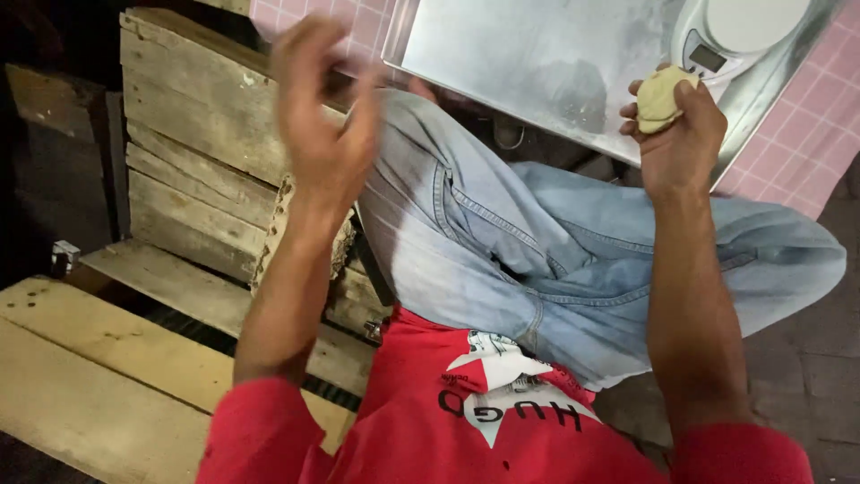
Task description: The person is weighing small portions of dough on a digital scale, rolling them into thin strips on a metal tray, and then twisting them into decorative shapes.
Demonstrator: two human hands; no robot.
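Observation:
My right hand (pixel 678 134) is closed around a pale yellow lump of dough (pixel 663 97), held just in front of the metal tray (pixel 528 54) and next to a white kitchen scale (pixel 730 36) that stands on it. My left hand (pixel 321 108) is raised over the wooden crate (pixel 193 134), blurred by motion, its fingers loosely curled with nothing seen in them. I am seated, with my legs in light blue jeans (pixel 502 251) and a red shirt (pixel 466 421) below.
The tray lies on a table with a pink checked cloth (pixel 820 125). Wooden planks (pixel 98 367) form a bench or pallet at the lower left. A dark tiled floor (pixel 824 376) shows at the right.

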